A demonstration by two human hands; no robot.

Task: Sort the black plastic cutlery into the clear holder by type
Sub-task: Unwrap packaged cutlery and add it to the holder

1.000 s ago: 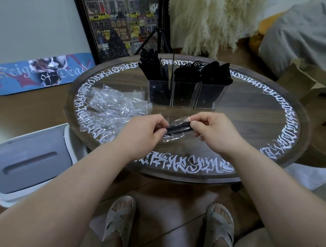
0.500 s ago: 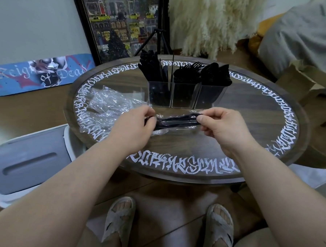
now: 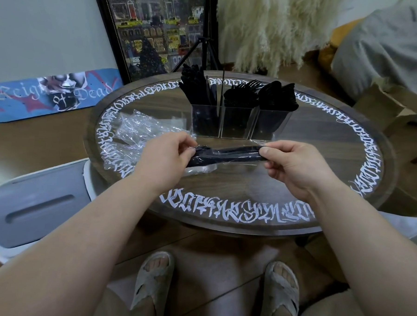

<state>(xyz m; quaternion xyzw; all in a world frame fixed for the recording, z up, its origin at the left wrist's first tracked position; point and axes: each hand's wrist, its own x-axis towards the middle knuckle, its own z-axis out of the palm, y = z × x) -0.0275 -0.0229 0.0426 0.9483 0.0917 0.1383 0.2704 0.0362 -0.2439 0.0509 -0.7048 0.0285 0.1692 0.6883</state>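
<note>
A wrapped bundle of black plastic cutlery (image 3: 227,155) lies level between my hands, just above the table, inside a clear plastic sleeve. My left hand (image 3: 165,159) pinches its left end and the loose wrapper there. My right hand (image 3: 291,167) pinches its right end between thumb and fingers. Behind it stands the clear holder (image 3: 238,122) with three compartments: knives on the left, forks in the middle, spoons on the right, all black and upright.
Empty clear wrappers (image 3: 141,130) lie crumpled on the round glass-topped table (image 3: 335,152) to the left. A white and grey bin (image 3: 35,209) sits on the floor at left. A tripod (image 3: 203,49) and a framed picture stand behind the table.
My hands have moved apart and lifted slightly, so the wrapped cutlery bundle now shows at full length between them. It was mostly covered by my fingers a second ago.
</note>
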